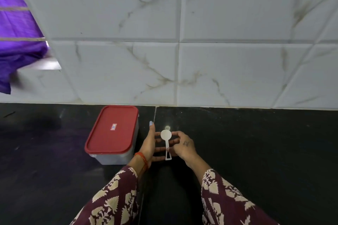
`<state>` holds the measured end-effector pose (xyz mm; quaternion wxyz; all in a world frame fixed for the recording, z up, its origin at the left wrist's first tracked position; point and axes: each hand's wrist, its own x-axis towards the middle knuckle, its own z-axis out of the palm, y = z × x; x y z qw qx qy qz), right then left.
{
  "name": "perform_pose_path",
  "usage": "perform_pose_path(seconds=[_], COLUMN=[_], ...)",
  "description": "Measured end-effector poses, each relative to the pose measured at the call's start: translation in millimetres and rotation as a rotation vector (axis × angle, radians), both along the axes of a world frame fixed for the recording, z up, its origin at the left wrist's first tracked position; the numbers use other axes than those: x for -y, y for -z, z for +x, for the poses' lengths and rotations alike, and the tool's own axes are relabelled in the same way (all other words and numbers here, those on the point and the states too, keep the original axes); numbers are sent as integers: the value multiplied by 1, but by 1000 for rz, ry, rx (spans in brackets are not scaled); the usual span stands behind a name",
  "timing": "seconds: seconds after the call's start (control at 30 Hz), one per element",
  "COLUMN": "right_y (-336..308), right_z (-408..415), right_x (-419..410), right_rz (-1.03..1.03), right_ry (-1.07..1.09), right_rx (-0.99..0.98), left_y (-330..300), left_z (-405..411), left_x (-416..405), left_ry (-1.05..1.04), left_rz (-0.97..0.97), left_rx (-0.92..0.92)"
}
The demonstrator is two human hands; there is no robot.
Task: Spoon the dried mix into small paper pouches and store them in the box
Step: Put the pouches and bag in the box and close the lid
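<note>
A clear plastic box with a red lid (112,133) stands shut on the black counter (256,151), close to the tiled wall. Just right of it, my right hand (184,147) pinches the handle of a small white plastic spoon (166,142), bowl pointing away from me. My left hand (150,144) is held flat and open beside the spoon, its fingers lying behind the handle. No pouches or dried mix are in view.
A white marble-pattern tiled wall (182,42) rises behind the counter. Purple cloth (16,33) hangs at the upper left over a ledge. A seam in the counter runs from the wall toward my hands.
</note>
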<state>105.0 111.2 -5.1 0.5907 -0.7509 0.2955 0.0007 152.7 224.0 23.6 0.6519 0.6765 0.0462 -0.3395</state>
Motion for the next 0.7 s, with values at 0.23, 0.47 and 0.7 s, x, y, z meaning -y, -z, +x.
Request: perform_pose_path(seconds=[0.23,0.47,0.7], right_y=[11,22,18], right_z=[39,44,40], right_x=[-5,-6,-7], right_rz=[-28,-20,7], right_ry=[-1,1,-3], right_rx=[-26,-64,-33], left_y=[8,18,17], left_z=[32,40,37], left_x=[7,10,6], left_ry=[-40,-20,-38], left_rz=[53,90,210], left_rx=[36,40,138])
